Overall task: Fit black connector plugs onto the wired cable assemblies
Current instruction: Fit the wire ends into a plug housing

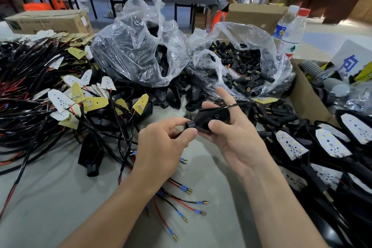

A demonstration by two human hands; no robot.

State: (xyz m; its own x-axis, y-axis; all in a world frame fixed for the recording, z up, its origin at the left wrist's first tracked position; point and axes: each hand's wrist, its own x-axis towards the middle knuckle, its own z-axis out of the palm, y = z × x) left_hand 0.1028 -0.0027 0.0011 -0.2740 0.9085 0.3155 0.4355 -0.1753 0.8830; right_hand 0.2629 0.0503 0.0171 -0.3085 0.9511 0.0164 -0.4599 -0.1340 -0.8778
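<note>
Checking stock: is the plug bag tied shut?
No, the plug bag gapes open, with black plugs visible inside.

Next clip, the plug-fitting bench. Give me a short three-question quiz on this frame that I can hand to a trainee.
1. True or false: the left hand is open and holds nothing.
2. The bag of connector plugs sits: A) to the right of the bag of housings; B) to its left; C) on top of it.
3. Which hand holds the black housing?
Key: 1 false, it pinches a black plug; 2 A; 3 the right hand.
</note>
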